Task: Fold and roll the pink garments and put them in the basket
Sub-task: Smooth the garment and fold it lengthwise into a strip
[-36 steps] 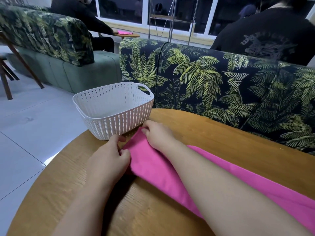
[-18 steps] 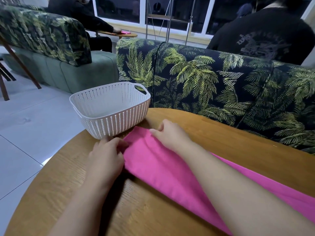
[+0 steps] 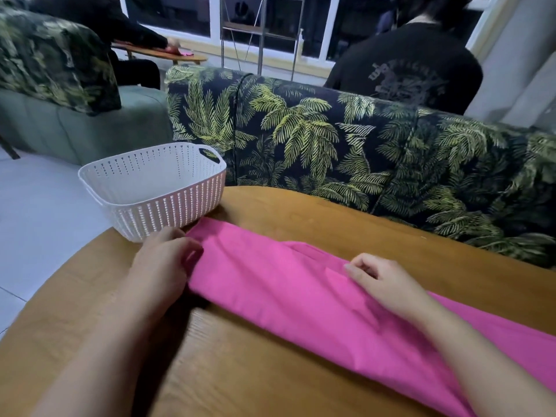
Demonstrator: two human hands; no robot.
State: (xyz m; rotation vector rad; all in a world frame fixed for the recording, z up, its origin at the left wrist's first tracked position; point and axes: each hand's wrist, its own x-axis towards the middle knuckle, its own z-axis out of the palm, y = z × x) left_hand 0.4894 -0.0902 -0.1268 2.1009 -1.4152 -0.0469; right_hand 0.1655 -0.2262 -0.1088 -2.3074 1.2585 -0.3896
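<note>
A pink garment, folded into a long narrow strip, lies across the round wooden table, running from beside the basket to the lower right edge of view. My left hand pinches the strip's left end, fingers curled onto the cloth. Further along, my right hand rests on top of the strip near its middle, fingers loosely bent and touching the fabric. The white perforated plastic basket stands on the table's far left rim, just beyond the garment's end, with nothing seen inside.
A palm-print sofa back runs close behind the table. A person in a dark shirt sits beyond it, facing away. Another person sits at a far table at upper left. Pale tiled floor lies to the left.
My right hand has slid from the garment's left end, next to the basket, rightward to the strip's middle. The left hand stays at the end. The view has shifted slightly.
</note>
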